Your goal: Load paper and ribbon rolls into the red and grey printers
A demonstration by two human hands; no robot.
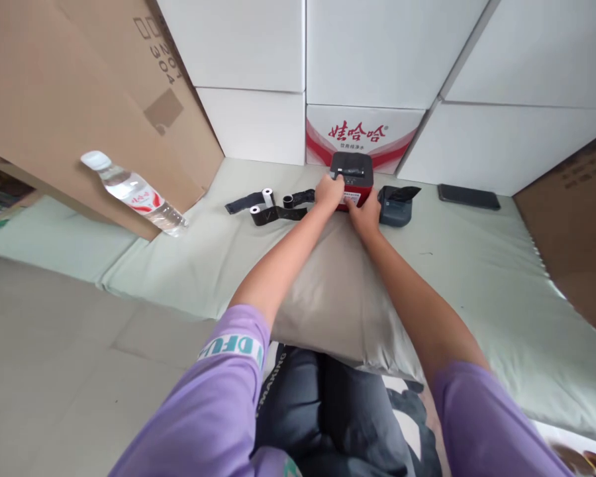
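A small red and black receipt printer stands on the pale green cloth, close to the white boxes. My left hand is closed on its left front edge, with the thumb up near the top. Round its lower right corner my right hand is closed, thumb on the front face. To the left lie white paper rolls with dark strips trailing from them, and a small black roll. Right beside my right hand sits a dark grey device with a black strip sticking out of its top.
A clear water bottle with a white cap is at the left, by a large cardboard box. White boxes are stacked along the back. A black phone lies at the right, near another brown box.
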